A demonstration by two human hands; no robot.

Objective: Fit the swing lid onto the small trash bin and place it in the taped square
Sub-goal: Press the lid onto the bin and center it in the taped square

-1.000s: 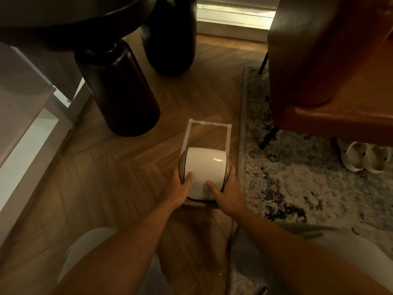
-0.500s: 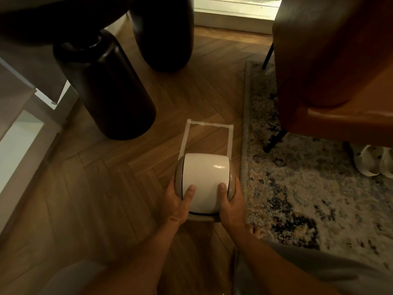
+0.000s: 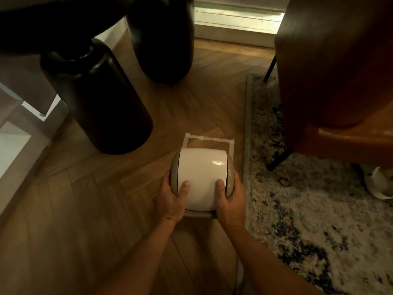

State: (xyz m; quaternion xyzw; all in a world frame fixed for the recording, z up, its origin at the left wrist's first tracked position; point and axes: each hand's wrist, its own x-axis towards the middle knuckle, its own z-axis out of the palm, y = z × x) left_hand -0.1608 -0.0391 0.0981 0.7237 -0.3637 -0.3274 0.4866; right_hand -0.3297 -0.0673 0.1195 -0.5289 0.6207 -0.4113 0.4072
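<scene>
The small trash bin (image 3: 174,171) has its white swing lid (image 3: 202,173) sitting on top, framed by a beige rim. My left hand (image 3: 172,199) grips the bin's left side with the thumb lying on the lid. My right hand (image 3: 230,201) grips the right side, its thumb on the lid too. The bin stands over the near part of the taped square (image 3: 208,139) on the wooden floor; only the far tape edge and parts of the side strips show. The bin's body is hidden beneath the lid.
Two thick dark table legs stand left of the square (image 3: 100,103) and further back (image 3: 163,39). A patterned rug (image 3: 308,209) lies along the right, with a brown leather chair (image 3: 340,81) on it. White slippers (image 3: 378,184) sit at the far right.
Both hands have carried the bin forward, further into the taped square, and less of the tape outline shows. The camera has come closer.
</scene>
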